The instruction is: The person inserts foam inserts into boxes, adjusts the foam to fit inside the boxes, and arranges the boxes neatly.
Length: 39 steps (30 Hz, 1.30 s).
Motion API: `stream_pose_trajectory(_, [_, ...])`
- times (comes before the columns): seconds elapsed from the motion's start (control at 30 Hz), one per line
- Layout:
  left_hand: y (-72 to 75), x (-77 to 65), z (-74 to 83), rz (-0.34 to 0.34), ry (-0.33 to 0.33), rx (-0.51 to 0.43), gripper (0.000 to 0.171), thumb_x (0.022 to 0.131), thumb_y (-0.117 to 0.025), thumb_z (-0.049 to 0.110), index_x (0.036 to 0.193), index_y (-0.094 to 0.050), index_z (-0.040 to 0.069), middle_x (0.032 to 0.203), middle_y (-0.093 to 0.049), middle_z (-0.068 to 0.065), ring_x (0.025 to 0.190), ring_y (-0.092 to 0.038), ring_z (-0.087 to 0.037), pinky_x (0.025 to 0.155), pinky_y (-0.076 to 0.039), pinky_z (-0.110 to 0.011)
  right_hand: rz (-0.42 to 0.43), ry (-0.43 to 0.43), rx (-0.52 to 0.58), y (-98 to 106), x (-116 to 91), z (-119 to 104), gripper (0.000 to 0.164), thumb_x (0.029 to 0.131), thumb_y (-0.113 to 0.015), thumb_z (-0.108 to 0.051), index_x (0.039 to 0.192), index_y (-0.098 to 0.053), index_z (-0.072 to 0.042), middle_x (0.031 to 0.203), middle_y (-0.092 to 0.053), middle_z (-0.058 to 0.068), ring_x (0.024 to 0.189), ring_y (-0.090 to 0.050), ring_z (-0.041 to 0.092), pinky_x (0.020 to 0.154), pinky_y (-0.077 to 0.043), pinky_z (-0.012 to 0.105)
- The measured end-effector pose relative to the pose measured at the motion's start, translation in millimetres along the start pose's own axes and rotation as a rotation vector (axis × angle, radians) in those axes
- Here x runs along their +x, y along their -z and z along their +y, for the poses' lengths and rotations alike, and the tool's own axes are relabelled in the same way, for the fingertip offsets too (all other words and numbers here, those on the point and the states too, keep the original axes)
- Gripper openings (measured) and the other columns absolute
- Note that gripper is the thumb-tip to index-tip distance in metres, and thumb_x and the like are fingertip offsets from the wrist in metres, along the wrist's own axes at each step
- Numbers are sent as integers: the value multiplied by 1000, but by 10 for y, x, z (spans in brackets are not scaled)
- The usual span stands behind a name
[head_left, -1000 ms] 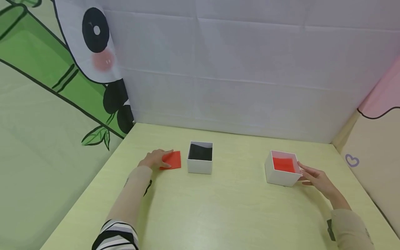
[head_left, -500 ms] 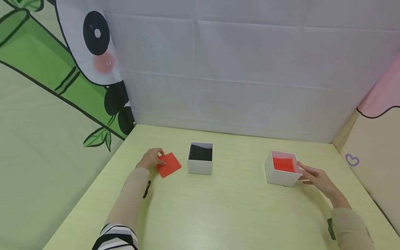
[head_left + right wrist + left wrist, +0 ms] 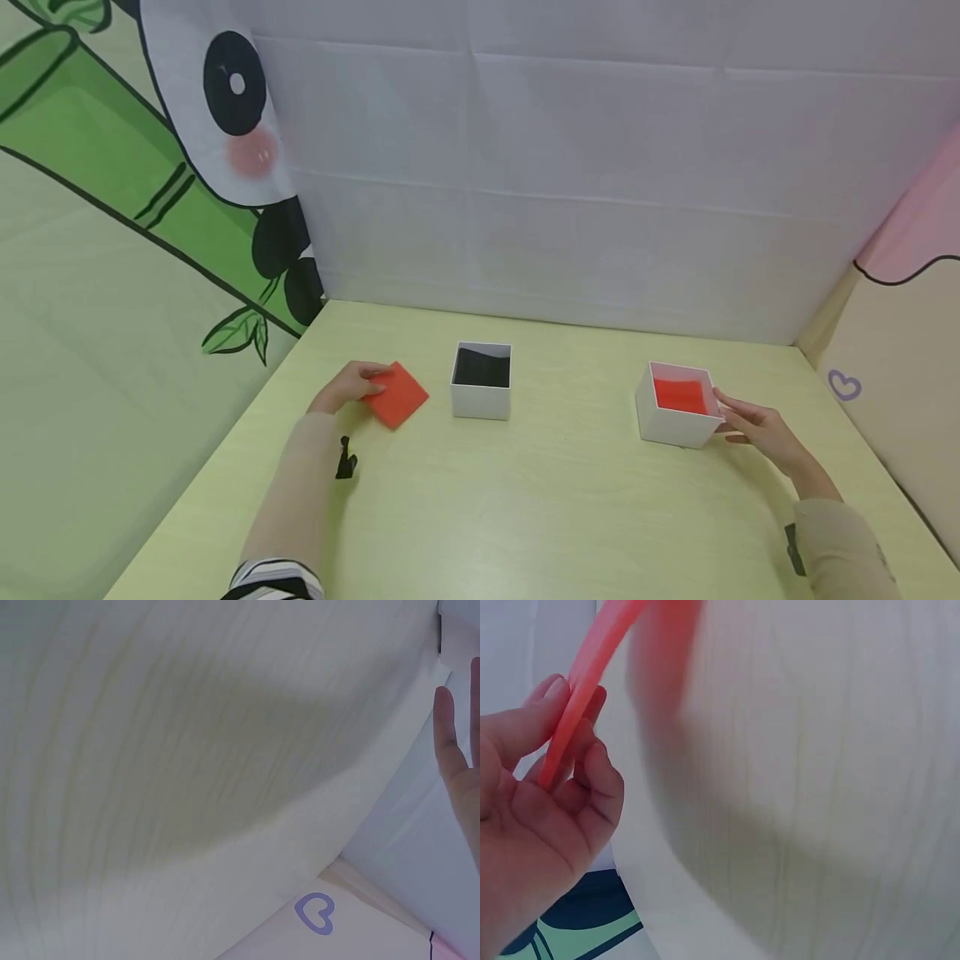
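In the head view my left hand pinches a red square of cloth by its left corner. The left wrist view shows the red cloth edge-on, bent slightly, with the thumb on one face and fingers on the other. My right hand is at the right side of a white open-topped box, its fingertips at the box's wall. Inside that box lies a red piece. In the right wrist view only part of the right hand appears, its visible fingers straight.
Between the hands, nearer the left one, stands a second white open-topped box with a black piece inside. Both boxes rest on the pale yellow table. A white cloth backdrop rises behind it, with printed panels at both sides.
My left hand has drawn back slightly left, lifting the red cloth by its corner and turning it to stand diamond-wise. The right hand and both boxes have stayed in place.
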<state>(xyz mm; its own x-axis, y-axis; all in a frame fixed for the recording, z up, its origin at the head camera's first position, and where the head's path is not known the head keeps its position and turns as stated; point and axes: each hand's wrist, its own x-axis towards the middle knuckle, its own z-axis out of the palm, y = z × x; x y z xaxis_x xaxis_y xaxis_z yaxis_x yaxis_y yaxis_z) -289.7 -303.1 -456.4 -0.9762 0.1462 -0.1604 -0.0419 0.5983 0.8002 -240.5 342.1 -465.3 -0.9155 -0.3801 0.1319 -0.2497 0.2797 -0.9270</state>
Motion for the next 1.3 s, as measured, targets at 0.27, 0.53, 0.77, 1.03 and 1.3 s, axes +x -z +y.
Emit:
stream_pose_trajectory(0.27, [14, -76, -3, -82, 12, -153, 48, 86, -47, -8, 132, -43, 4, 133, -36, -25, 94, -46, -24, 68, -43, -28, 9, -15, -8, -2, 7, -4, 39, 95, -43, -9, 133, -36, -4, 104, -57, -23, 83, -62, 8, 68, -49, 26])
stream_pose_trajectory(0.53, [-18, -203, 44, -126, 27, -156, 52, 81, -42, -14, 130, -45, 4, 131, -38, -25, 91, -43, -22, 66, -41, -28, -1, -17, -11, 4, 19, -11, 39, 95, -43, -8, 133, -36, -5, 104, -57, -22, 83, -62, 8, 69, -49, 26])
stream_pose_trajectory(0.77, [-22, -344, 133, -76, 34, -96, 46, 81, -52, -10, 126, -47, -3, 127, -41, -28, 90, -48, -20, 69, -44, -28, 1, -38, -27, 19, 40, -33, 41, 95, -44, -12, 134, -35, -6, 103, -57, -23, 84, -62, 10, 69, -49, 27])
stream_pose_trajectory(1.03, [-25, -544, 303, -72, -9, -120, 46, 82, -57, -5, 126, -45, -4, 129, -39, -29, 85, -51, -18, 70, -46, -29, -4, -30, -7, 20, 19, -19, 40, 95, -43, -10, 134, -35, -6, 104, -57, -22, 84, -62, 9, 69, -49, 27])
stream_pose_trajectory(1.3, [-95, -709, 323, -97, -88, -169, 43, 81, -50, -10, 124, -48, -4, 125, -43, -29, 92, -52, -23, 70, -46, -30, -7, -26, 10, 6, 8, 7, 40, 95, -42, -9, 134, -35, -7, 104, -58, -21, 84, -62, 7, 69, -49, 27])
